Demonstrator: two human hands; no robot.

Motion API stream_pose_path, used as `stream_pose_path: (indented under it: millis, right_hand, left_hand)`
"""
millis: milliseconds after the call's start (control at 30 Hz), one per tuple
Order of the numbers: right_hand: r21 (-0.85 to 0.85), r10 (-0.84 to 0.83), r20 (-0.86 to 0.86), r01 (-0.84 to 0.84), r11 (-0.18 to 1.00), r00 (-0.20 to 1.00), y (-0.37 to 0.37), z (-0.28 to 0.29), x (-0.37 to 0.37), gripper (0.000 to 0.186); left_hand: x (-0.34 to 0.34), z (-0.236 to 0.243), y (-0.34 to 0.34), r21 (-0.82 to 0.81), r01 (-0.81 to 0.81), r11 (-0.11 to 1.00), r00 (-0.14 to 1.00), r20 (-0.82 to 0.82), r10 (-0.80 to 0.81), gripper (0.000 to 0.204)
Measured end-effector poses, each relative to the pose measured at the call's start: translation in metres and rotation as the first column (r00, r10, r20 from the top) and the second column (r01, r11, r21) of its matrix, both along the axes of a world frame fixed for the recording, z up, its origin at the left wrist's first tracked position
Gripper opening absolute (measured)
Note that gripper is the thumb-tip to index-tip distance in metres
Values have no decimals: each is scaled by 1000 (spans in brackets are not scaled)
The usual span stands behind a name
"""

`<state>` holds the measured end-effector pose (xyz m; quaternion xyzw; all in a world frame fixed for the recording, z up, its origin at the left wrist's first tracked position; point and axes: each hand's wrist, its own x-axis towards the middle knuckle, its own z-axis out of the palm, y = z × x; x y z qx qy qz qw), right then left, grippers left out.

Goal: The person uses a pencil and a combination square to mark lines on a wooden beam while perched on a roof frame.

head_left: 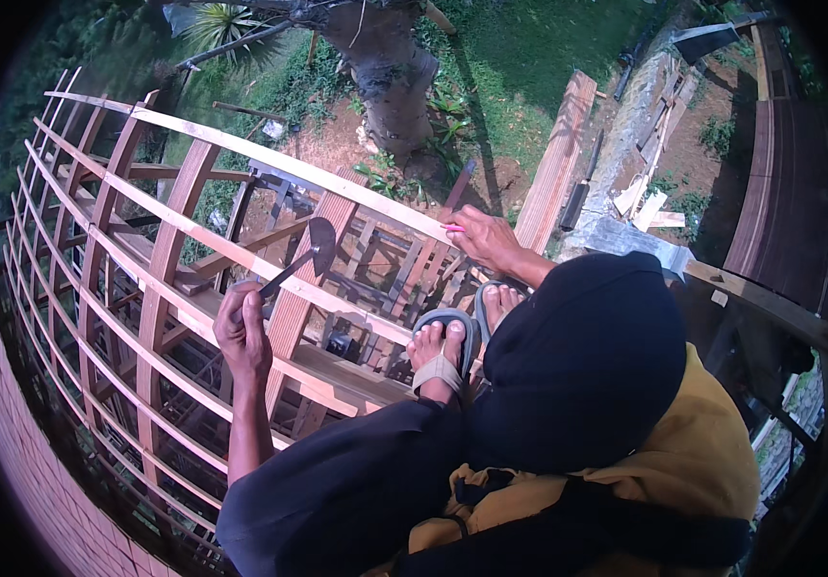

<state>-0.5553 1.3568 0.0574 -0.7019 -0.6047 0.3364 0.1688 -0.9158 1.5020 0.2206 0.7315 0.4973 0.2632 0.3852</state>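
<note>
My left hand (243,327) is closed around the slim shaft of a hatchet-like tool (320,246) with a broad, dark, curved metal head. The head is raised over a wide reddish rafter (300,298) and the battens beside it. My right hand (484,238) pinches a thin pink pencil-like stick (453,228). It is at the right end of the uppermost pale batten (308,176), and the stick's tip is too small to make out. Below it, my sandalled feet (438,351) rest on the timber frame.
A lattice of curved battens (106,250) over rafters spreads left, with gaps showing timbers below. A tree trunk (390,87) stands beyond the frame's far edge. A wide plank (558,159), a dark-handled tool (582,183) and wood offcuts (643,204) lie right.
</note>
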Motion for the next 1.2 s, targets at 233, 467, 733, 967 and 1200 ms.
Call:
stream_pose_path:
  millis: [233,467,733,967,1200]
  right_hand:
    - [13,-44,-125,46,999,991,31,-36,-19,46]
    - [24,-60,-286,70,997,956,22,-48,-3,47]
    - [5,-108,-362,118,993,926,26,-57,0,44]
    - [-106,-161,-406,128,986,900,22,-58,5,43]
    - [-117,-171,-453,131,984,875,26,-58,4,44]
  left_hand:
    - [26,142,39,7,124,992,916,-386,-111,25]
    - [153,50,94,-6,221,975,927,-310,-212,28]
    - [197,-126,80,27,320,947,841,-470,-270,25]
    - [205,-135,89,-56,547,835,611,-655,-444,23]
    - [208,-129,87,-73,551,831,555,-712,-431,23]
